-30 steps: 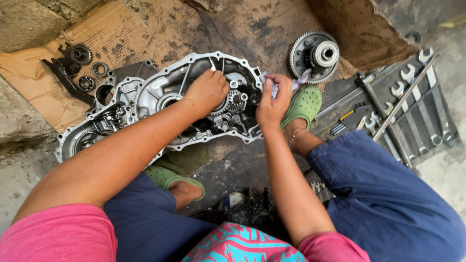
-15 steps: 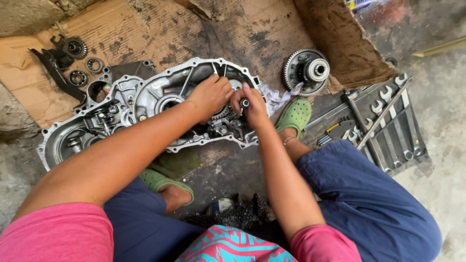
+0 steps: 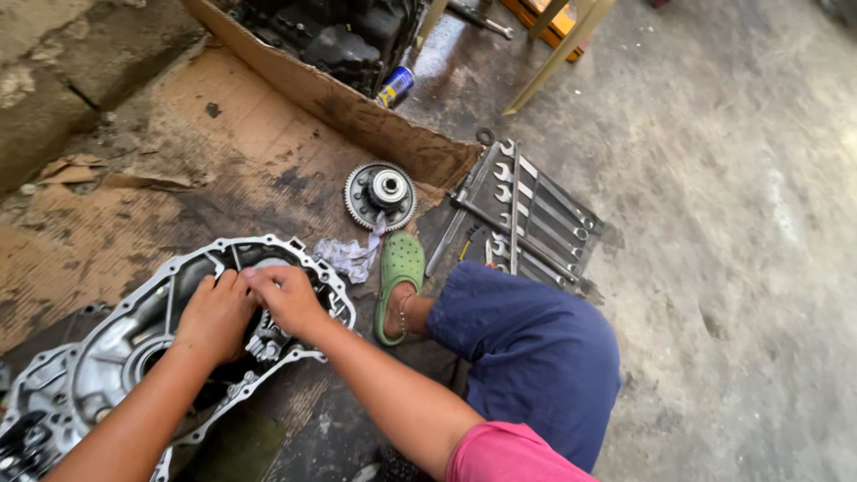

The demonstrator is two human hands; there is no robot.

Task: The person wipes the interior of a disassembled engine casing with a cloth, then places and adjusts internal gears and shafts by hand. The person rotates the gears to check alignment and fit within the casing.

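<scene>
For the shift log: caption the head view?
Both hands, left and right, inside an aluminium gearbox casing on cardboard.

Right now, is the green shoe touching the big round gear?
Apart. The head view shows the green shoe below the round gear, with a crumpled rag and cardboard showing between them.

Alu housing (image 3: 134, 335): big cast transmission case half, silver-grey, lying flat & open side up on oil-stained cardboard, near left of scene. Scalloped rim w/ bolt holes all round, ribs inside, round bore toward left end, grimy small parts near left corner. Left end cut off by frame edge. Far right part of cavity covered by both hands: left hand (image 3: 214, 317) palm down, fingers curled into cavity; right hand (image 3: 287, 299) just beside it, touching, fingers bent down onto inner parts. What sits under fingers: hidden.
</scene>
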